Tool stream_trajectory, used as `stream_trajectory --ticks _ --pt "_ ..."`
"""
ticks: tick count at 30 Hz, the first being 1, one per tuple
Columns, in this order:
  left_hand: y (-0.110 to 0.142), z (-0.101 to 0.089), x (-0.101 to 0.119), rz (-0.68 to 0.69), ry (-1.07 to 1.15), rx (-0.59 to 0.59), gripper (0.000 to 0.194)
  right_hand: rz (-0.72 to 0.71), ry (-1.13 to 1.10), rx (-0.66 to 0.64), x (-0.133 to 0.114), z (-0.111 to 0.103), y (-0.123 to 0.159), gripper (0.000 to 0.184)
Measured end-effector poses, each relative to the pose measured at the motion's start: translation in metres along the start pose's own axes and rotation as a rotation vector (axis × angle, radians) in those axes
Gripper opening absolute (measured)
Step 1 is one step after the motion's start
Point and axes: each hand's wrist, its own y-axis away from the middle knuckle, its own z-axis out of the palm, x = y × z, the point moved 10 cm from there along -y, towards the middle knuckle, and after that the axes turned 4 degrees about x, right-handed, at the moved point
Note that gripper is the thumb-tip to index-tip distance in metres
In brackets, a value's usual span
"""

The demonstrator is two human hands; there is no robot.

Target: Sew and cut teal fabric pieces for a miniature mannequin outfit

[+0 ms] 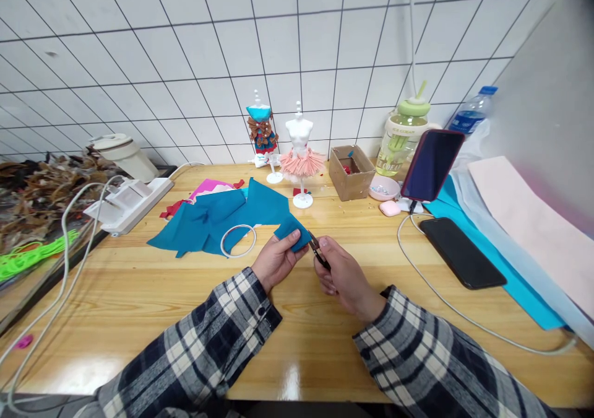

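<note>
My left hand (277, 262) pinches a small piece of teal fabric (293, 232) between thumb and fingers above the table. In my right hand (344, 272) is a pair of dark-handled scissors (320, 254), its blades at the right edge of that piece. Behind my left hand lies a larger sheet of teal fabric (208, 217), wrinkled and irregular in outline, with a white ring (238, 241) partly on it. Farther back stands a small white dress form (299, 130) in a peach ruffled skirt (302, 163). Beside it is a second dress form (260, 130), dressed in blue, brown and red.
A cardboard box (351, 179), a pink dish (384, 189) and a green-lidded bottle (403, 136) stand at the back right. One phone (431, 165) is propped up; another (463, 252) lies flat. A power strip (132, 206) and white cables occupy the left.
</note>
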Motion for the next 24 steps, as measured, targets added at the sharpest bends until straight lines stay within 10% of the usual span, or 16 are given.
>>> stream_trajectory --ticks 24 --pt "0.0027 0.0039 -0.0047 -0.021 -0.096 -0.017 0.017 -0.019 -0.018 0.009 -0.0028 -0.0017 0.0004 0.033"
